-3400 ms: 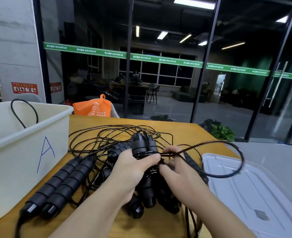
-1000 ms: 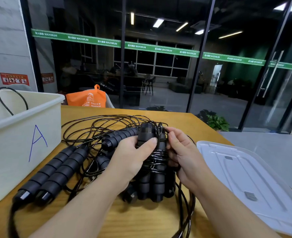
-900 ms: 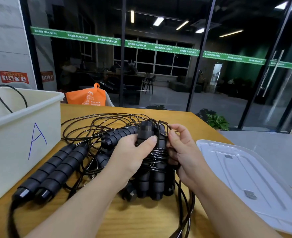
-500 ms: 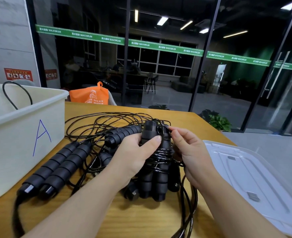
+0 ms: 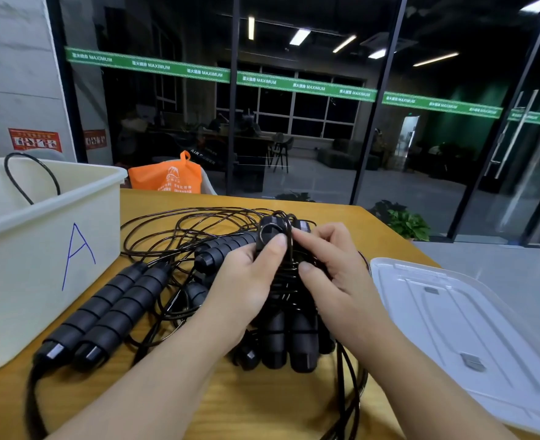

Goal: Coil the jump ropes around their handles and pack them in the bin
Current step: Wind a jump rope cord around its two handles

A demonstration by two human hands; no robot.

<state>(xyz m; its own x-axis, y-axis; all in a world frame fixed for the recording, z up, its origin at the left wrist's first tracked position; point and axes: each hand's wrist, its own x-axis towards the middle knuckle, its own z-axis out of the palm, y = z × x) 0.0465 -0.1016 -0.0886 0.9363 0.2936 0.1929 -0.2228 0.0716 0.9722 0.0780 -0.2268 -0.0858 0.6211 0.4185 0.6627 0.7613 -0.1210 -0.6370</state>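
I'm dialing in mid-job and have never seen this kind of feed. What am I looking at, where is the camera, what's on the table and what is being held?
There is no machine here: these are a person's two bare hands, filmed by one wide-angle camera on their head that looks forward and down. The left hand grips a pair of black handles held together, with cord coiled round their middle. The right hand has its fingertips at the cord by the handles' top end; whether it pinches the cord I cannot tell. On the wooden table lie more handles on the left and a tangle of loose rope behind. A white bin marked A stands far left with a loop of cord showing above its rim. A clear lid lies flat on the right. Behind the table are an orange bag and a glass wall.
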